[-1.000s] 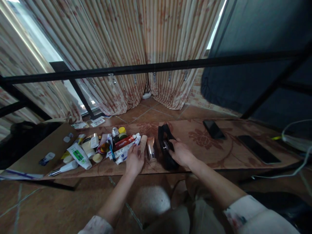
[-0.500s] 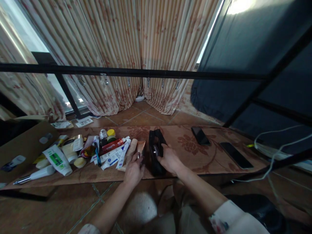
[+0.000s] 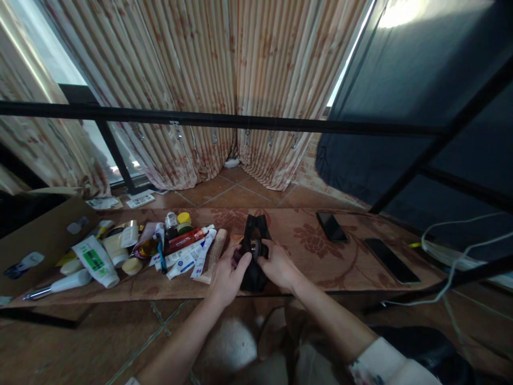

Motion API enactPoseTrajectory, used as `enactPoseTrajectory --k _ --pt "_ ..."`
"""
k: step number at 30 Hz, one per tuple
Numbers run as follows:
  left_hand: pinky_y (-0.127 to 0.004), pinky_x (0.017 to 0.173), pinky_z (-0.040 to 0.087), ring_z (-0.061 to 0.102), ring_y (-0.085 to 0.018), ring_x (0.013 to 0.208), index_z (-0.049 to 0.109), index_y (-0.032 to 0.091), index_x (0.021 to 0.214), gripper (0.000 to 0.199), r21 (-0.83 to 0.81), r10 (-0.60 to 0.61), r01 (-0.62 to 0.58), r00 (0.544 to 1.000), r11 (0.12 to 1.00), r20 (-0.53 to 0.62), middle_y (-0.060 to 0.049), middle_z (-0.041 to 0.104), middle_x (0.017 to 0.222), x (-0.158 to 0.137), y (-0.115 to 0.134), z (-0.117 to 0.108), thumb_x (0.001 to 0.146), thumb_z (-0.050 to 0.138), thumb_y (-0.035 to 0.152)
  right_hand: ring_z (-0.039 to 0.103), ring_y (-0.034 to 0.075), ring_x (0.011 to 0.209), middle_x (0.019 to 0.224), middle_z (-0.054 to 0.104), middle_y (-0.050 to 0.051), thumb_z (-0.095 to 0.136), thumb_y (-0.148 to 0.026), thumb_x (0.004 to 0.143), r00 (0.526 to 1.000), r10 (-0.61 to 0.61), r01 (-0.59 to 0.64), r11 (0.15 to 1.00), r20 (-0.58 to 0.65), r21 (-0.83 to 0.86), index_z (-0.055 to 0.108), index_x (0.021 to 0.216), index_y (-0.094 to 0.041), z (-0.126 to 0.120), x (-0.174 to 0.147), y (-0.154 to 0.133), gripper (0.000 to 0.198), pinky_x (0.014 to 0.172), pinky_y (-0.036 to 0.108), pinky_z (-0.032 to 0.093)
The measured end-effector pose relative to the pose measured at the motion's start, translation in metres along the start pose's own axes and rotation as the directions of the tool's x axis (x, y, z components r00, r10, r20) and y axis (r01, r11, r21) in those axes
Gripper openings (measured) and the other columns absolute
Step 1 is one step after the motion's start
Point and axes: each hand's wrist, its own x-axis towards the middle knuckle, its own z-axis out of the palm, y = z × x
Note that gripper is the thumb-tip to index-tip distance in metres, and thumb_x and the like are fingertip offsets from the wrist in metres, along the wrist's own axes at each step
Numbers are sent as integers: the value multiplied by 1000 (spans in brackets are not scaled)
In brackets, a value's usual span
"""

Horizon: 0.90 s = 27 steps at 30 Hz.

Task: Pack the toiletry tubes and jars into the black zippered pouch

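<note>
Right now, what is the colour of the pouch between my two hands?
The pouch is black; the head view shows it best.

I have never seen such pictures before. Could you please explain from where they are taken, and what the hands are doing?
No machine here: you see a person's two bare hands. Every picture comes from one camera worn on the head, looking forward and down. On a patterned brown surface, the right hand grips a black pouch; the left hand is at its opening, and whether it holds anything is unclear. To the left lie tubes and jars; to the right, two dark phones.
</note>
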Motion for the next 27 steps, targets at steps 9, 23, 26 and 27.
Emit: enactPoseTrajectory --k 9,23,26,27 --pt "-27 68 47 61 -15 73 52 19 121 46 63 -21 26 996 998 -81 -1 64 82 1 -2 4 75 53 23 57 24 110 118 61 13 51 -22 76 1000 -7 9 996 30 -87 51 127 -14 3 2 6 51 94 32 40" --pt "-29 68 47 60 -15 71 51 17 122 47 53 -42 46 996 998 -74 -2 63 82 -2 -3 5 77 53 27 56 24 111 118 60 14 52 -25 78 1000 -7 8 995 14 -102 52 126 -13 2 3 8 49 94 32 39" --pt "-28 67 48 61 -15 71 52 17 120 45 47 -19 22 996 999 -82 -2 64 81 -2 -5 5 78 55 34 56 23 110 118 60 13 52 -25 78 1000 1 0 995 13 -102 51 127 -14 2 3 8 49 93 31 40" --pt "-28 67 48 61 -16 72 53 17 119 45 43 -12 16 996 999 -84 -2 64 81 -3 -5 6 79 55 37 56 23 111 119 60 13 52 -25 79 1000 4 -2 995 15 -103 51 127 -14 2 3 8 49 93 31 40"
